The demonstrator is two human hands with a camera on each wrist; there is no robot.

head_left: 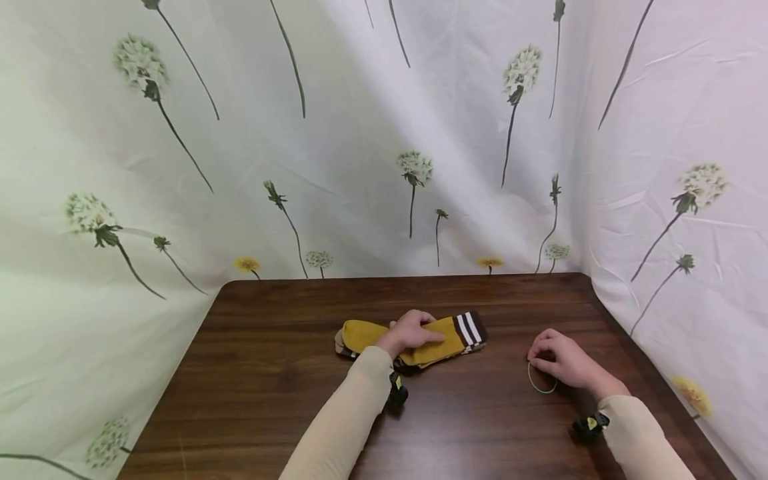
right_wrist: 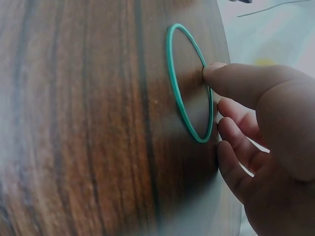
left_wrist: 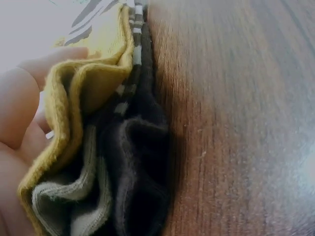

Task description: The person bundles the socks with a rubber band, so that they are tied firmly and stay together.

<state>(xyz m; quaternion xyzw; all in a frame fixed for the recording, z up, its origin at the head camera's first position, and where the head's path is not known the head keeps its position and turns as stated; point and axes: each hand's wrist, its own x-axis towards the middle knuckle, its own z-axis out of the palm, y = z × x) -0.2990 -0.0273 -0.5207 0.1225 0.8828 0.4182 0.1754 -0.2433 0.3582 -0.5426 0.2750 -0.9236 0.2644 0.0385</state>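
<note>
Dandelion-printed fabric (head_left: 354, 167) hangs behind and beside a dark wood-grained table (head_left: 270, 400), where a person has both hands occupied. Near the middle lies a stack of socks (head_left: 447, 327), the mustard one on top, its striped cuff (head_left: 471, 330) toward the right. Their left hand (head_left: 414, 330) grasps the stack across its width, thumb along the mustard knit and the other fingers at the far edge; how hard they squeeze cannot be told. Well apart, over the right part of the table, the right hand (head_left: 567, 360) pinches a thin green band (right_wrist: 173, 76) by one side, its loop slack; whether the loop touches the wood is unclear. The likeliest trouble is in the layers: the left wrist view shows the mustard, grey and dark (left_wrist: 142, 191) knits buckled into loose folds, so a lift with a weak or one-sided grip could let a lower sock slide out or skew the cuffs. The band's risk is its small purchase: held at one spot, it could twist or slip from the fingertips, and if stretched against soft knit it might snag a fold, bunch the socks or spring away.
</note>
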